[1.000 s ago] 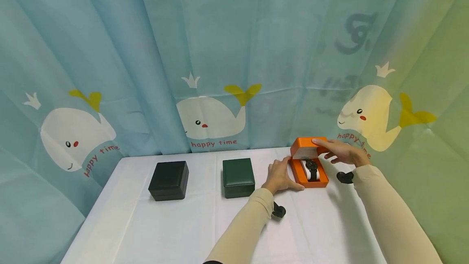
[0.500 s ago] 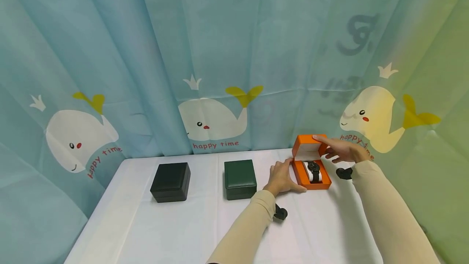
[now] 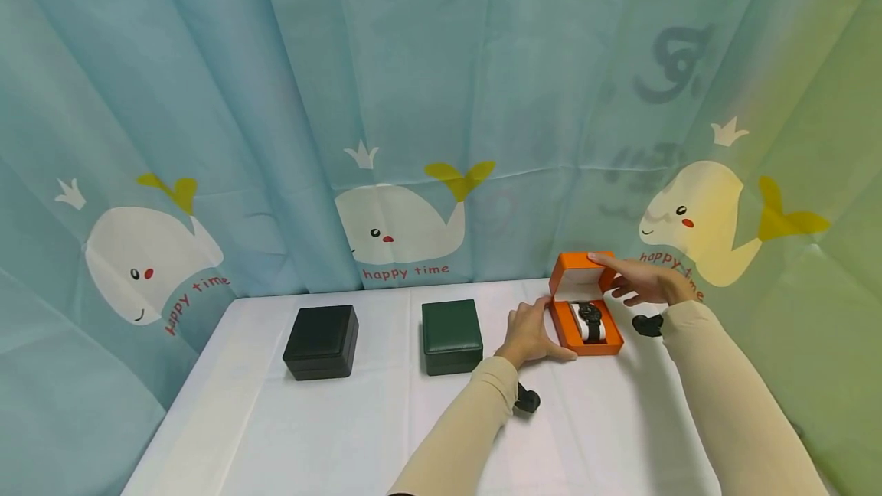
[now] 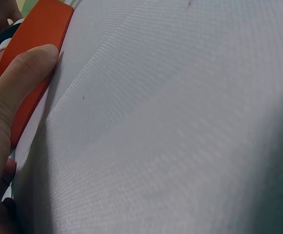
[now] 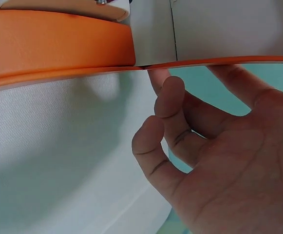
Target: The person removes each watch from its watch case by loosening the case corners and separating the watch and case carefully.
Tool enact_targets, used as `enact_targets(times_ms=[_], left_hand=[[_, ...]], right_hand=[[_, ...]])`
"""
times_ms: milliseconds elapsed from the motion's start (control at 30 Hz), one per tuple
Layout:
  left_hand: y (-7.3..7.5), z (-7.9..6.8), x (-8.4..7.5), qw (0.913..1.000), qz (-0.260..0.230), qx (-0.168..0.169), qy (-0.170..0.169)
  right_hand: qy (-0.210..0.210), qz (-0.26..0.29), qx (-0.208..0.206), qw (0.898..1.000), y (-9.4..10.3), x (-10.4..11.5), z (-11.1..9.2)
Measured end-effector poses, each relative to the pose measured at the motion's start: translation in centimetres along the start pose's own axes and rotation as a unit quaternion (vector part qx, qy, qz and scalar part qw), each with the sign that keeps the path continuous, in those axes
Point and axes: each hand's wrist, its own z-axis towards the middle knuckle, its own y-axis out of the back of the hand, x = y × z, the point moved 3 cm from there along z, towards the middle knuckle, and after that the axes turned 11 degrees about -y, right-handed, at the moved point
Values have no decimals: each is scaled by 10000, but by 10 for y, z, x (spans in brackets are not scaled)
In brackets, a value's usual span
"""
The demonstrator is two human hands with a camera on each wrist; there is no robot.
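An orange watch box (image 3: 561,324) stands with its lid (image 3: 569,260) raised at the right of the table. Inside, a black wristwatch (image 3: 589,315) is wrapped round a white cushion. My left hand (image 3: 529,334) grips the base at its left side, with the thumb along the front wall; the left wrist view shows that thumb (image 4: 27,70) against the orange side. My right hand (image 3: 646,283) holds the lid at its right, fingertips up at the top edge. In the right wrist view, two fingers (image 5: 148,136) curl free beside the box, below the lid's pale lining (image 5: 219,29).
A closed dark green box (image 3: 451,335) stands left of my left hand. Farther left is a closed black box (image 3: 321,343). All sit on a white-covered table (image 3: 331,435), with a whale-print curtain (image 3: 413,98) hanging right behind its far edge.
During the first half second the lid tipped further back under my right hand and the head view shifted slightly. Since then both hands and the box have stayed almost still.
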Motion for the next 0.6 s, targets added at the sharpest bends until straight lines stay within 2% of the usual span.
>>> enact_targets(times_ms=[200,400,600], left_hand=[[3,-1,-2,10000,-54,16,74],[0,1,1,9999,-59,68,109],[-1,0,0,9999,-111,37,87]], right_hand=[[145,-54,-38,9999,-1,1,-6],[425,-139,-325,9985,-5,4,-16],[837,-132,-477,9953,-7,-4,-22]])
